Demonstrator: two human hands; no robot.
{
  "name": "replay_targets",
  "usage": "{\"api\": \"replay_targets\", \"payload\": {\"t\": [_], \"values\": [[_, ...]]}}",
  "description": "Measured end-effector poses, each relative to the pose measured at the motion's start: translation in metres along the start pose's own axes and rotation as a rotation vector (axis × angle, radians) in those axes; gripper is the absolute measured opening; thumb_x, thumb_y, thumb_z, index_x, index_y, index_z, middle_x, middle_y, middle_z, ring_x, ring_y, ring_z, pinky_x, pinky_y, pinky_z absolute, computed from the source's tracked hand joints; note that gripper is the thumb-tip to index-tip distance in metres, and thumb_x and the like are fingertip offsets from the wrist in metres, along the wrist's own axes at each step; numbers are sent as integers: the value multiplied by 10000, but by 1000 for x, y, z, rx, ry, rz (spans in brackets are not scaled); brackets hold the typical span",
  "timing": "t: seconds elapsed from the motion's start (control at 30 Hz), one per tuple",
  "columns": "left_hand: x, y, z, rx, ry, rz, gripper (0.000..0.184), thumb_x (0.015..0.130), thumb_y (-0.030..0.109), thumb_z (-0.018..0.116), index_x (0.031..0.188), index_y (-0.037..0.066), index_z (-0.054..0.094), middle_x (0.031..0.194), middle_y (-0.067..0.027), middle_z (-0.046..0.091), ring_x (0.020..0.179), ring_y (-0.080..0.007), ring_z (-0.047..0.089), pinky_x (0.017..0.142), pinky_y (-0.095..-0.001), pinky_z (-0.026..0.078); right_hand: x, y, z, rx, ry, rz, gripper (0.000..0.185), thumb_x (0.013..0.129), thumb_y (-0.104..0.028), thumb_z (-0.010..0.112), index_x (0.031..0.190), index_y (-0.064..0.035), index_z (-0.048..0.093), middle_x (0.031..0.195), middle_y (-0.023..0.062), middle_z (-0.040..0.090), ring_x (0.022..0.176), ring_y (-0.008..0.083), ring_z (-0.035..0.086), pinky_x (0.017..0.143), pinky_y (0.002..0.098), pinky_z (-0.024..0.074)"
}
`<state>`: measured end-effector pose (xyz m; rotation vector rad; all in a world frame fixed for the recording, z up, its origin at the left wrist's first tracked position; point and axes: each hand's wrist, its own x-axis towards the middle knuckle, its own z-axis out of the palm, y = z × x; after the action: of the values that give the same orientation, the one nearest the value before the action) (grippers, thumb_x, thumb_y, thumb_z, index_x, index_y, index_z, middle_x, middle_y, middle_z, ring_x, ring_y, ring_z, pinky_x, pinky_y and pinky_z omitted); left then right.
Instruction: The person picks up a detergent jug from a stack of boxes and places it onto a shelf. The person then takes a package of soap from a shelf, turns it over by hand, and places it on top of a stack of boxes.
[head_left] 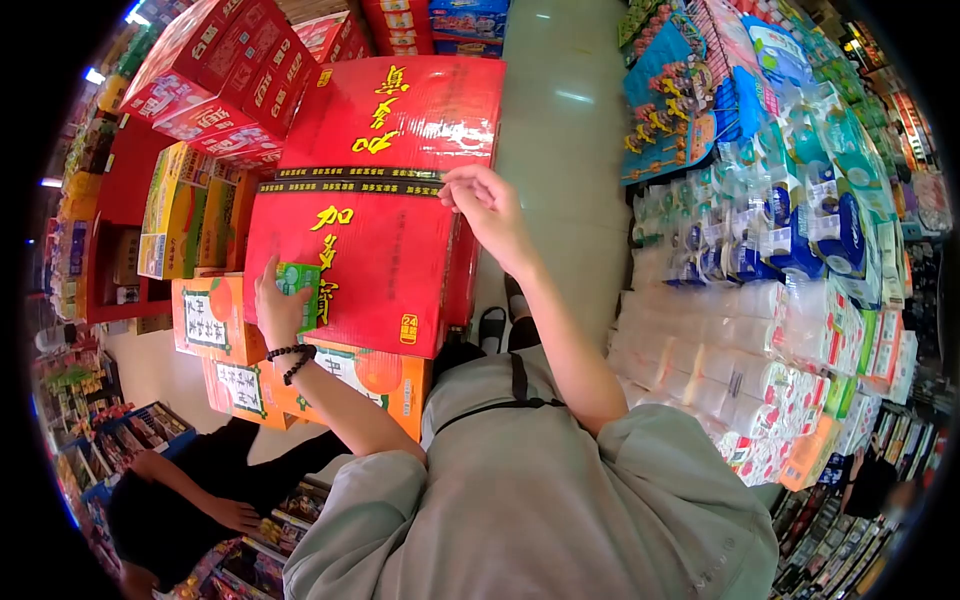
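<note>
A large red carton (370,235) with yellow characters lies in front of me, a strip of black printed tape (330,187) across its middle. On its near left part, my left hand (280,305) is closed around a small green box (300,280), whose printing is too small to read. A dark bead bracelet circles that wrist. My right hand (487,212) is over the carton's right edge, at the end of the tape. Its fingers are bent together in a pinch; whatever may be between them is hidden.
Orange cartons (375,380) stand under and beside the red one. More red boxes (225,75) are stacked behind at left. Packs of tissue rolls (720,340) line the right side of the aisle (555,120). A person in black (170,510) is at lower left.
</note>
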<state>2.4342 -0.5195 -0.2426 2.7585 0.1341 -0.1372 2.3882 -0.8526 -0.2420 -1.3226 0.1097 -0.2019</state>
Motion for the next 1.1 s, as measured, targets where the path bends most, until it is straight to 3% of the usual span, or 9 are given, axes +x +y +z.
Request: {"api": "replay_targets", "payload": {"t": [0.7, 0.97, 1.1], "values": [[-9, -28, 8, -141, 82, 68, 751, 649, 58, 764, 1350, 111, 499, 1312, -158, 514, 1208, -338, 498, 1008, -429, 417, 21, -2, 15, 7, -213, 51, 167, 966, -140, 538, 1046, -10, 605, 952, 62, 652, 909, 136, 623, 817, 273, 490], [-12, -5, 6, 0, 116, 202, 638, 752, 206, 751, 1327, 70, 509, 1355, -252, 462, 1276, -409, 405, 1060, -483, 345, 14, 9, 18, 15, -201, 31, 180, 959, -144, 562, 1059, -1, 602, 962, 83, 659, 895, 146, 647, 810, 274, 521], [-14, 46, -8, -25, 246, 375, 528, 821, 181, 706, 1307, 69, 535, 1358, -210, 479, 1290, -375, 405, 1075, -462, 332, 5, -1, 13, -25, -146, 5, 158, 950, -122, 563, 1033, 7, 600, 947, 81, 654, 895, 146, 646, 808, 276, 524]]}}
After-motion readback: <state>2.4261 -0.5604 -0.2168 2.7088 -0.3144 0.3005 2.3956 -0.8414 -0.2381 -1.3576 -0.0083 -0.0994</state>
